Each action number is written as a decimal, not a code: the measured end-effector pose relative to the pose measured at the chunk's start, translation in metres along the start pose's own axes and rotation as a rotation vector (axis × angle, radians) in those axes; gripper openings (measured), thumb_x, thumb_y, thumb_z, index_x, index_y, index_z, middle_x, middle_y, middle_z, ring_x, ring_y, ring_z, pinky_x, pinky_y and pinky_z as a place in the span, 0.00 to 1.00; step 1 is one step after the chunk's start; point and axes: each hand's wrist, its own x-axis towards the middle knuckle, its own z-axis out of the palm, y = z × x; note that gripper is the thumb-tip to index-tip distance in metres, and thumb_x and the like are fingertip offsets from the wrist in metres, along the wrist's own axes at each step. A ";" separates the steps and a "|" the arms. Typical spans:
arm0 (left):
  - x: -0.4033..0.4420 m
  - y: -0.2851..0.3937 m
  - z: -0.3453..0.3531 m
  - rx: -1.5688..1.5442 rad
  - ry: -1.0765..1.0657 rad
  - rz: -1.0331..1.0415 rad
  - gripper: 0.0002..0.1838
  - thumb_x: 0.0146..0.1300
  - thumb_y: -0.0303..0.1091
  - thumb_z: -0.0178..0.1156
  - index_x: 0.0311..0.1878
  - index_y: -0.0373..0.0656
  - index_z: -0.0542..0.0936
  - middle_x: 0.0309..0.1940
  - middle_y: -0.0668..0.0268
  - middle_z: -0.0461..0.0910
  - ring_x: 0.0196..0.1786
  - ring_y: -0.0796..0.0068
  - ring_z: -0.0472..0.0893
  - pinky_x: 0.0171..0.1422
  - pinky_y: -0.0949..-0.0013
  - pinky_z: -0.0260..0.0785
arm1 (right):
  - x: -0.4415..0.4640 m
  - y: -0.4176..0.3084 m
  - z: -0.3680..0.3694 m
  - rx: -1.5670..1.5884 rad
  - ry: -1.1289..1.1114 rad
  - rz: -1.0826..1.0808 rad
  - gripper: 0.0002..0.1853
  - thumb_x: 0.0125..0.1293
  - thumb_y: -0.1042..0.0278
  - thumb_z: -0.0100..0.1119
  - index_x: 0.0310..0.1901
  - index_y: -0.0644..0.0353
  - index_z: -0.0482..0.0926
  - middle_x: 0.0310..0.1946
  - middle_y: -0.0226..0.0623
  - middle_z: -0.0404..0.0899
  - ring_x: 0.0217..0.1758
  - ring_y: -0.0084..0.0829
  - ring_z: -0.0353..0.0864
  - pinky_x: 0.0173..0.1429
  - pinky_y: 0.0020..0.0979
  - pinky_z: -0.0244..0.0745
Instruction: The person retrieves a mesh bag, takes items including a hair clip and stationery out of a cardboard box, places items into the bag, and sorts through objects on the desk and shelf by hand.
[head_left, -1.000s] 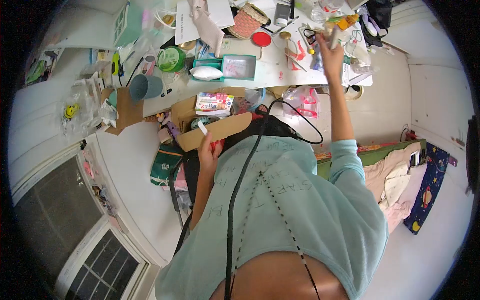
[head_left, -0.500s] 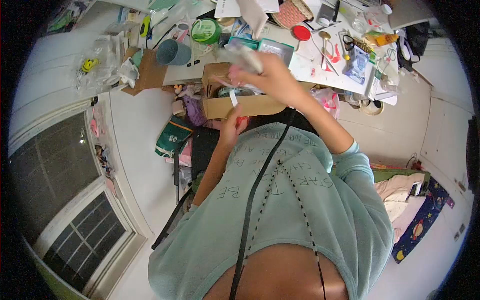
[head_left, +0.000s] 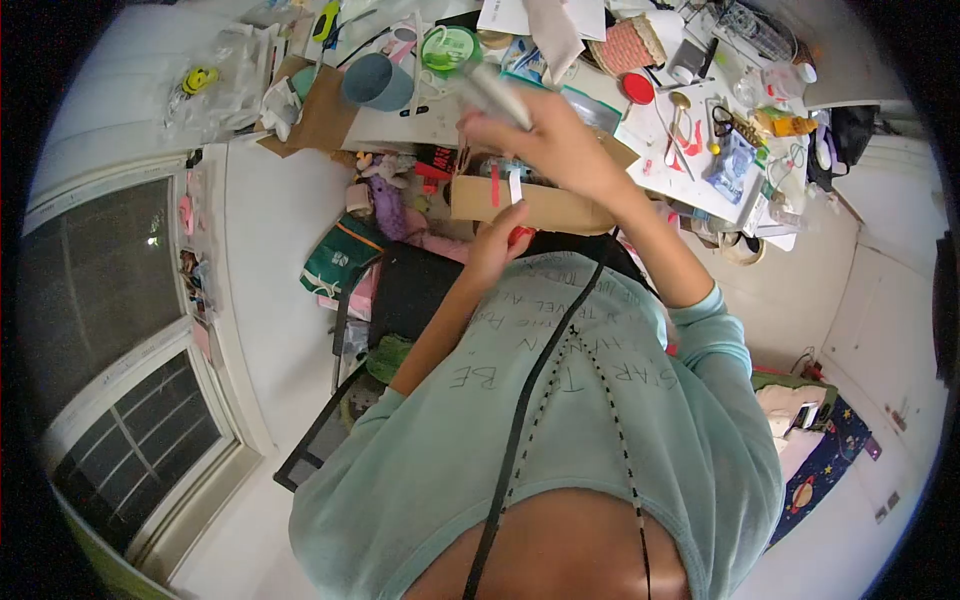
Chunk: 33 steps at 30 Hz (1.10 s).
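An open cardboard box is at the desk's near edge, with partly hidden items inside. My left hand is at its front wall, fingers closed around a narrow white strip that sticks up. Something red shows beside the thumb; whether it belongs to the strip is unclear. Over the box, my right hand grips a pale elongated object, too blurred to identify. A red strip stands out against the box's front.
A blue-grey cup, a green round container and a red lid sit on the cluttered desk. Black-handled scissors and a blue packet are at the right. A green bag is below left.
The view has shifted, so the desk and box appear further right. My right hand stays over the box with the pale object, my left hand at the box front with the white strip.
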 end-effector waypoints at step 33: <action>0.000 0.013 0.003 0.021 0.099 -0.079 0.20 0.56 0.49 0.53 0.45 0.44 0.71 0.36 0.68 0.73 0.38 0.80 0.72 0.44 0.76 0.65 | 0.015 0.006 0.009 0.085 0.251 -0.094 0.09 0.64 0.69 0.41 0.40 0.64 0.71 0.26 0.34 0.74 0.32 0.27 0.73 0.39 0.23 0.66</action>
